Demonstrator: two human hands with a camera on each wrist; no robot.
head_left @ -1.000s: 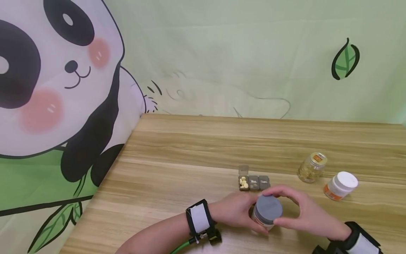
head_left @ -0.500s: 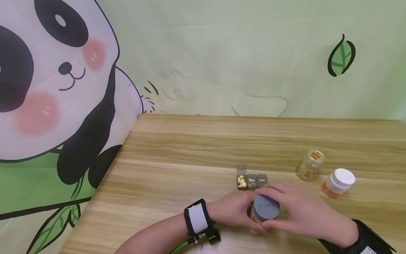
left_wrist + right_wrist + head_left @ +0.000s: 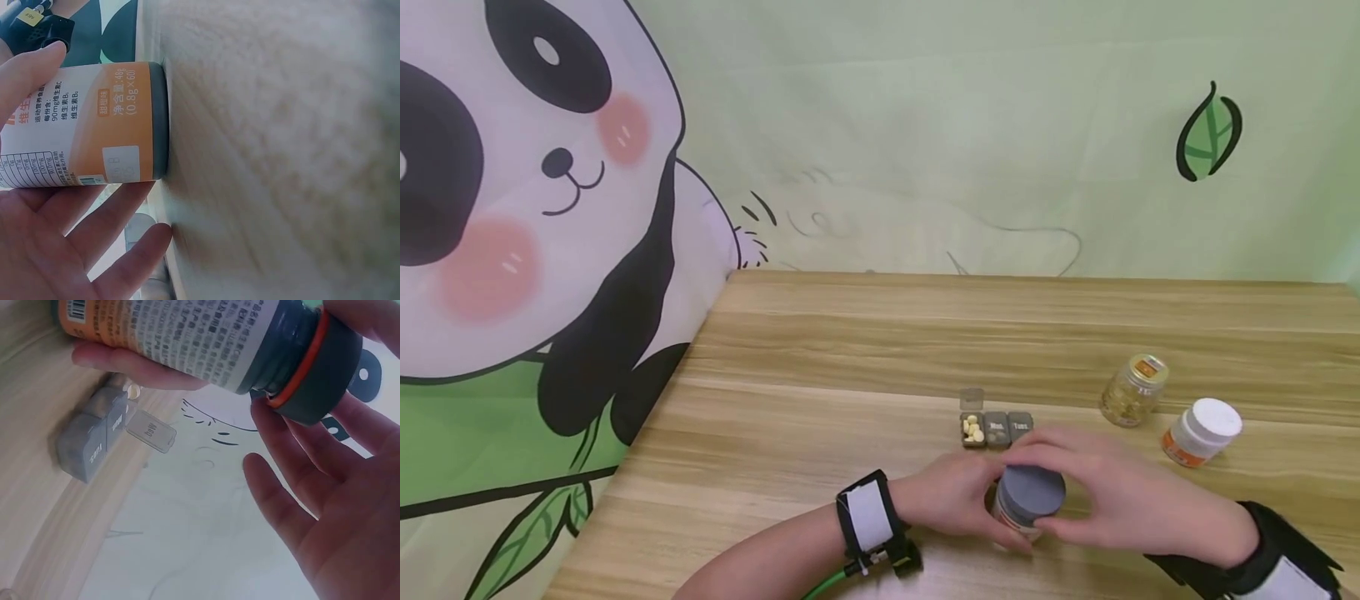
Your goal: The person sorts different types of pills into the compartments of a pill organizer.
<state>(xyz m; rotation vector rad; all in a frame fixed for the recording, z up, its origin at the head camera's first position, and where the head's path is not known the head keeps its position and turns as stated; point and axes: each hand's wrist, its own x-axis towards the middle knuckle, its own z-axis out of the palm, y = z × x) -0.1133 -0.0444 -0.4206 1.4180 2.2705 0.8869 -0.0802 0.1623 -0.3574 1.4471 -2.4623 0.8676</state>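
Observation:
My left hand (image 3: 947, 500) holds a pill bottle (image 3: 119, 125) around its body, thumb on one side and fingers on the other. The bottle has an orange and white label and stands upright on the table. My right hand (image 3: 1120, 492) grips its dark grey lid (image 3: 1033, 490) between thumb and fingers. In the right wrist view the lid shows an orange ring and sits a little raised, with the dark neck visible below it. Just beyond the hands lies a grey pill organizer (image 3: 996, 429); its left compartment is open and holds several yellowish tablets (image 3: 973, 430).
To the right stand a clear jar with a gold lid (image 3: 1135, 392) and a white bottle with an orange label (image 3: 1202, 432). The wooden table (image 3: 820, 350) ends at a panda-printed cloth (image 3: 925, 167) behind and on the left.
My right hand's fingers have come in closer on the lid, and its wrist has shifted right and turned. My left hand stays around the bottle. The head view has moved slightly.

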